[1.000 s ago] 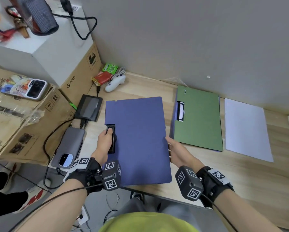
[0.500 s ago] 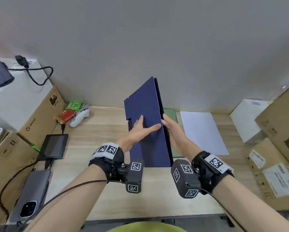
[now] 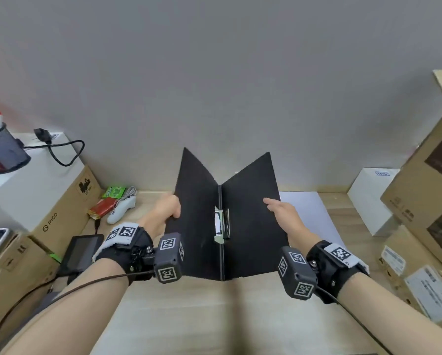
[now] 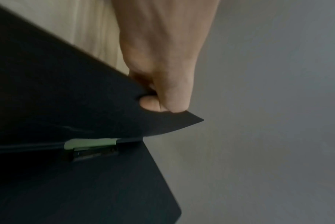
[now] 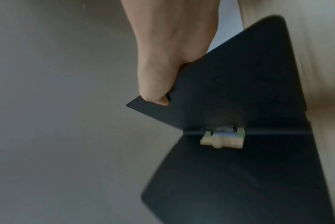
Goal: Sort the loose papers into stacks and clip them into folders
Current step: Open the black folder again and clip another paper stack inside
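Observation:
A dark blue folder [image 3: 250,226] stands upright on the wooden desk, spread open in a V toward me, its inside nearly black. A metal clip [image 3: 222,224] sits along the spine. My left hand [image 3: 167,210] grips the left cover's edge, and in the left wrist view the thumb [image 4: 174,94] pinches that cover [image 4: 67,98]. My right hand [image 3: 278,208] holds the right cover's edge; in the right wrist view its thumb [image 5: 155,84] pinches the cover [image 5: 230,91] above the clip [image 5: 223,137]. A white sheet of paper [image 3: 309,208] lies flat behind the folder at right.
Cardboard boxes [image 3: 424,226] crowd the right side, with a white box [image 3: 368,198] at the back. At left are a box stack [image 3: 48,201], a small black screen [image 3: 83,249], a white controller [image 3: 121,210], snack packets [image 3: 107,201] and a pen cup [image 3: 3,149].
The folder lay shut and flat a second ago. Both hands raised it on its lower edge, then pulled the covers apart, so it now stands open showing the clip.

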Tool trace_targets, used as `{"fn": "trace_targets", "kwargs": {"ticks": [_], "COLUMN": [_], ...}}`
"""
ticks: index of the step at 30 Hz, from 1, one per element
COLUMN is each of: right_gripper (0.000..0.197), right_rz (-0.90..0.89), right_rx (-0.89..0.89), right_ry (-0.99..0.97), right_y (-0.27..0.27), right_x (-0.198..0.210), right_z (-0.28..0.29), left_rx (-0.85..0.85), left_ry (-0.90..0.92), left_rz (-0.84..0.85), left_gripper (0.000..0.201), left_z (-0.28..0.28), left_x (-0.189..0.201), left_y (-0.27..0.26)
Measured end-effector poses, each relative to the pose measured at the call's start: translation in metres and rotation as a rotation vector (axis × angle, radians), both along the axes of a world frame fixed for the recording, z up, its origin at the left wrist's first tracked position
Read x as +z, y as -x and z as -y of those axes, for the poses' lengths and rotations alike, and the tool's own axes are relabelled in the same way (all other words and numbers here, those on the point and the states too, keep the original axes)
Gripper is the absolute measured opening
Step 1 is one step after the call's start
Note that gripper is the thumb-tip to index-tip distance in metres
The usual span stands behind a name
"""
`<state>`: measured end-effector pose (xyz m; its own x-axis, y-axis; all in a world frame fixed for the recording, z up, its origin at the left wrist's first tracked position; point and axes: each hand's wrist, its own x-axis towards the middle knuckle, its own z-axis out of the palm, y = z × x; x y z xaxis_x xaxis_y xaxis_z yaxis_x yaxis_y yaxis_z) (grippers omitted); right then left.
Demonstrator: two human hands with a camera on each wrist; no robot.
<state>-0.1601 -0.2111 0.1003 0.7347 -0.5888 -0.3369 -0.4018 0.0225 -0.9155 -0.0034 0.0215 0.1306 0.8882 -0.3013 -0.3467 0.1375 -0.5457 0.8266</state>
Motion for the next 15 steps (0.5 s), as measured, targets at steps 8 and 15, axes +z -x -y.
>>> {"fn": "trace_targets", "kwargs": {"ticks": [8,15], "right_gripper": [0.041,0.041], "right_rz": [-0.108,-0.276], "right_rx": [-0.058,-0.031], "right_ry": [-0.020,0.011], "right_y": [0.025,0.050], "right_x": [-0.054,-0.112], "right_z": [0.018,0.028], "left_rx": [0.278,0.431], "left_ry": [-0.098,-0.165], "left_rz": [0.040,-0.026], "left_gripper": [0.038,0.033], "left_z": [-0.069,-0.078], "left_x": [-0.054,-0.124], "left_y": [0.014,0.019]}}
